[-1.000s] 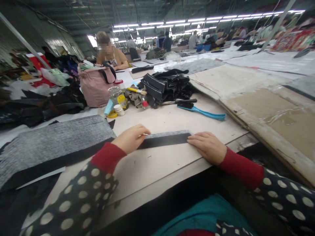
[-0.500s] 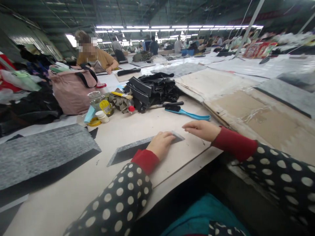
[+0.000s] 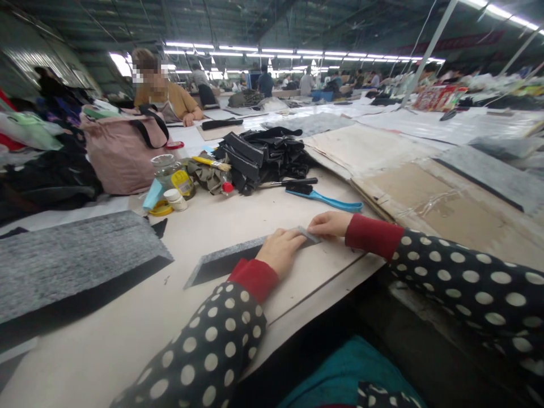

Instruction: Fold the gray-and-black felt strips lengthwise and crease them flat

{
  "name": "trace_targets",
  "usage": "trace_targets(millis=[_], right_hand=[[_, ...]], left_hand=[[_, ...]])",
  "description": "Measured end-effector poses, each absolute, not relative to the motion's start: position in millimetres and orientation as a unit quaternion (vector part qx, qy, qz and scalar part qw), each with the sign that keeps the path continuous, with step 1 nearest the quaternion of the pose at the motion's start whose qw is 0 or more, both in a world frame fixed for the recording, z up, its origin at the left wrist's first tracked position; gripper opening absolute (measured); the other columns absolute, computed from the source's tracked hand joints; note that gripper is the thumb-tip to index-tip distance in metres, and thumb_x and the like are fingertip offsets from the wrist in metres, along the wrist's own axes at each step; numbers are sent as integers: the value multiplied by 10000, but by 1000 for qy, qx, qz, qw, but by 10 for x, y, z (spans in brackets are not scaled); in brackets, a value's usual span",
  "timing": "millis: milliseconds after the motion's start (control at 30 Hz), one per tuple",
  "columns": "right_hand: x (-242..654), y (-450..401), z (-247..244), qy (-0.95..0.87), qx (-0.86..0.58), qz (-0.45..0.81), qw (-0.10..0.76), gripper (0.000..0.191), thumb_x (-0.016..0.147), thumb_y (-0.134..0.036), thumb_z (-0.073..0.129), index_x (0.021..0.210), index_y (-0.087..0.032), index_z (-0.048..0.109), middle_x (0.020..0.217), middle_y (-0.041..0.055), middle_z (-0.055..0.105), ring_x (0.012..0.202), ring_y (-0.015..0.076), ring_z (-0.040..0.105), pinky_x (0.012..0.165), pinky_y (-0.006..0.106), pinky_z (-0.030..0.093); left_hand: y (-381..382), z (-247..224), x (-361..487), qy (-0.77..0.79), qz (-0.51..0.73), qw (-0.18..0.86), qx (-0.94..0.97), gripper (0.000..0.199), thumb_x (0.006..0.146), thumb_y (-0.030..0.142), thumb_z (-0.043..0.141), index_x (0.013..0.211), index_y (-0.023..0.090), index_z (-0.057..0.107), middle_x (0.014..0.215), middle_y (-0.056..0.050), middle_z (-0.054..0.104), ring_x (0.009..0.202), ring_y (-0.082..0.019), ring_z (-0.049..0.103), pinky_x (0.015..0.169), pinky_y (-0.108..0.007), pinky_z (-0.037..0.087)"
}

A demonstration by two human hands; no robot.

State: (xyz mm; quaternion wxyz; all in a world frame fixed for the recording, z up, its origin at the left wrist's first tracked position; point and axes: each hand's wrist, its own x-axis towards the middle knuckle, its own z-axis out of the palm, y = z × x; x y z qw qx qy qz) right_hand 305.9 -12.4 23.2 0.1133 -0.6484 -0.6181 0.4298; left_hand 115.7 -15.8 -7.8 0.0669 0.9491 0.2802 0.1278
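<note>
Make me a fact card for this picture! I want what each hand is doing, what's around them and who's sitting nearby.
Left hand: laid on a grey-and-black strip
Right hand: fingers at the strip's right end; grip unclear
Beyond the strip: blue-handled brush, pile of black pieces
Left of the strip: bigger grey-and-black piece
Farther back, left: pink bag
Nearby person: someone in a brown top, behind the bag

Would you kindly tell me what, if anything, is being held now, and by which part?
The left grip lies over the strip near its right end; the right grip is at that end, but whether it pinches cannot be told.
</note>
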Motion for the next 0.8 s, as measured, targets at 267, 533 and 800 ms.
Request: trace_targets(millis=[267, 533, 800], right_hand=[[2938, -460, 30, -751, -622, 124, 182, 210, 730, -223, 485, 876, -161, 622, 738, 29, 566, 643, 113, 490, 615, 227, 377], [2842, -526, -10, -809, -577, 7, 109, 267, 793, -128, 391, 949, -140, 607, 819, 78, 555, 778, 152, 490, 739, 261, 369], [2757, -546, -2, -836, -544, -79, 5, 265, 790, -72, 367, 941, -64, 585, 826, 118, 535, 759, 194, 451, 719, 305, 377]], left_hand=[[-174, -78, 1164, 293, 125, 55, 946, 365, 819, 143, 332, 1150, 248, 445, 1212, 22, 461, 976, -165, 411, 889, -322, 363], [-134, -98, 1161, 287, 158, 88, 941, 301, 800, 127, 363, 1052, 193, 514, 1153, -4, 518, 982, -149, 447, 919, -303, 356], [-119, -25, 1155, 315, 160, 61, 933, 343, 784, 134, 382, 1118, 169, 450, 1204, -43, 442, 1009, -155, 447, 895, -276, 387]])
